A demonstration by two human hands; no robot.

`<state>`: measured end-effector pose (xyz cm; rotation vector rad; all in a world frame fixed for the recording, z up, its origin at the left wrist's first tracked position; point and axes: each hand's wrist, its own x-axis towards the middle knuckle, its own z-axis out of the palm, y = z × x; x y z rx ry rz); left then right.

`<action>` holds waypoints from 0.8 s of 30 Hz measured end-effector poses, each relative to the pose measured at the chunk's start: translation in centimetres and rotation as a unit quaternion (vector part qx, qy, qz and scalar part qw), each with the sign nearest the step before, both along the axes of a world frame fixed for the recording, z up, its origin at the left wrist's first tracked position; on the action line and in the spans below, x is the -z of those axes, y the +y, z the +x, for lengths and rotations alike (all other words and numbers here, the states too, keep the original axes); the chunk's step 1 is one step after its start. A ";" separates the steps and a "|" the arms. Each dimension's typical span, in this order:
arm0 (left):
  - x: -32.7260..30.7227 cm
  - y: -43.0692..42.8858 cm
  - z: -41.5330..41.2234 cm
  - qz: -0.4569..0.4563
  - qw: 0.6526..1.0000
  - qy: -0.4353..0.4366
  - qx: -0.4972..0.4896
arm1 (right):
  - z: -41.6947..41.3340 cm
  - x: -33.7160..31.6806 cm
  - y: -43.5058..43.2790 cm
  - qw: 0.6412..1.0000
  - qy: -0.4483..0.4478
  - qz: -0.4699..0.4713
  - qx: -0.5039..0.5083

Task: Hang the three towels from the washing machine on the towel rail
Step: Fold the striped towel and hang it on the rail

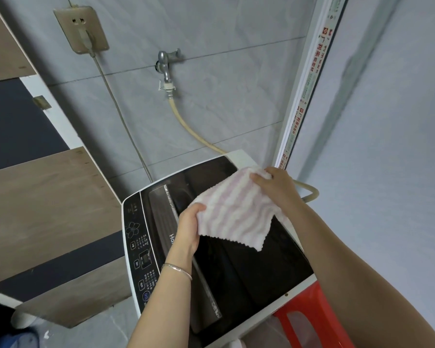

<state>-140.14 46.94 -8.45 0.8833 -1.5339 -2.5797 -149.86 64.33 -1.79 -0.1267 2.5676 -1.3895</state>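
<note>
A small towel (234, 212) with pink and white stripes is spread out above the top-loading washing machine (141, 249). My left hand (190, 228) grips its lower left corner. My right hand (274, 183) pinches its upper right corner. The machine's dark lid is down beneath the towel. No other towel and no towel rail are in view.
A tap (166, 64) with a beige hose (194, 131) and a wall socket (82, 28) with its cable sit on the grey tiled wall behind the machine. Wooden panels (43, 204) stand at the left. A red plastic stool (312, 320) stands at the machine's right.
</note>
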 end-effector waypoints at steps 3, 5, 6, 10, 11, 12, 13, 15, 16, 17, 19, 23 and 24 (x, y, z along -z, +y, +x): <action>-0.3 -0.5 -0.3 -0.124 0.990 -0.024 0.056 | 0.0 -0.4 0.1 0.998 -0.003 0.012 -0.066; -0.5 -0.6 -0.6 -0.186 0.975 -0.043 0.116 | 0.1 -0.9 0.0 0.991 -0.004 0.006 -0.133; -0.7 -0.6 -0.8 -0.189 0.970 -0.038 0.149 | 0.2 -1.1 -0.2 0.987 -0.005 0.004 -0.160; -1.6 -0.6 -1.2 -0.113 0.953 0.000 0.280 | 0.3 -1.2 -1.0 0.975 0.008 0.008 -0.224; -1.9 -0.5 -1.1 -0.087 0.952 0.010 0.294 | 0.3 -1.0 -1.1 0.975 0.007 0.003 -0.223; -2.1 -0.4 -1.0 -0.069 0.952 0.015 0.299 | 0.2 -0.8 -1.3 0.977 0.006 -0.002 -0.213; -2.5 -0.3 -0.9 -0.052 0.954 0.019 0.295 | 0.1 -0.6 -1.3 0.978 0.007 -0.011 -0.206; -3.2 -0.1 -0.7 -0.009 0.961 0.033 0.275 | 0.3 0.0 -1.6 0.986 0.011 -0.029 -0.161; -3.5 0.0 -0.6 0.021 0.965 0.040 0.258 | 0.6 0.2 -1.7 0.993 0.009 -0.033 -0.117; -3.8 0.1 -0.7 0.055 0.970 0.040 0.234 | 0.8 0.5 -1.9 0.997 0.002 -0.035 -0.066; -4.4 0.5 -0.7 0.129 0.970 0.051 0.197 | 1.3 1.4 -2.1 0.998 -0.043 -0.034 0.014; -5.1 0.9 -1.1 0.199 0.965 0.106 0.136 | 2.1 3.5 -2.5 0.974 -0.178 -0.120 0.065; -5.1 0.8 -1.2 0.206 0.965 0.114 0.114 | 2.3 4.0 -2.4 0.959 -0.218 -0.169 0.068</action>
